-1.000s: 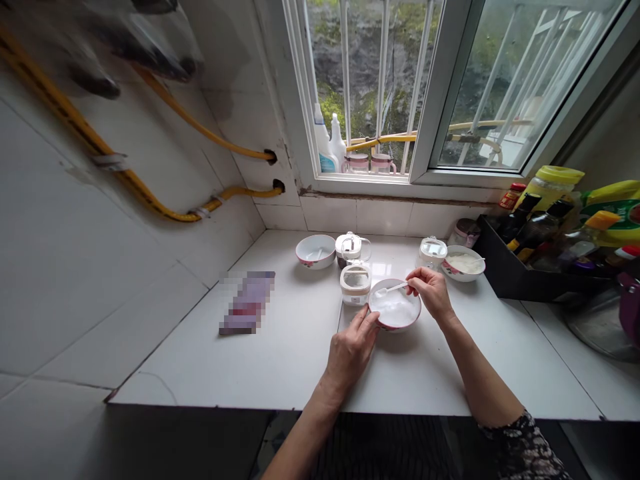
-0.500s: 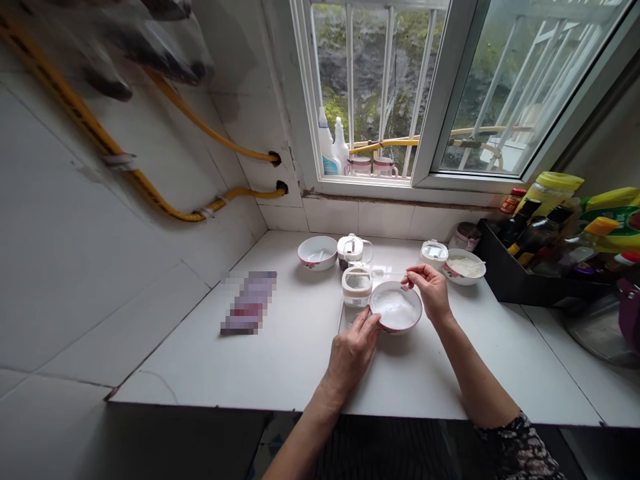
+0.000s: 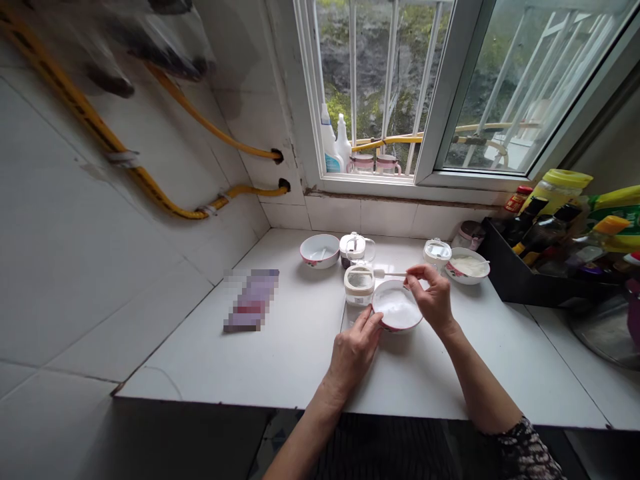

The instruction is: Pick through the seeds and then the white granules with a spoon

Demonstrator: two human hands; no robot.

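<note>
A bowl (image 3: 399, 308) of white powdery or grainy stuff stands on the counter, with a red rim. My left hand (image 3: 357, 343) grips its near left side, thumb and fingers at the rim. Pinched in my right hand (image 3: 431, 295), above the bowl's far right edge, is a small pale spoon (image 3: 393, 274). The spoon points left, its far end over or beside an open seasoning jar (image 3: 359, 285) with a beige rim; whether it touches the jar I cannot tell. That jar's clear lid stands raised behind it.
Behind are another bowl (image 3: 320, 252), a dark-filled jar (image 3: 353, 248) and a white-lidded jar (image 3: 437, 253). A bowl of pale contents (image 3: 467, 266) sits beside a black box (image 3: 520, 280) of bottles. A blurred purple item (image 3: 253, 301) lies at left.
The spoon shows more plainly now, level over the jar's right side. My left hand stays on the bowl. The whole view has shifted slightly.
</note>
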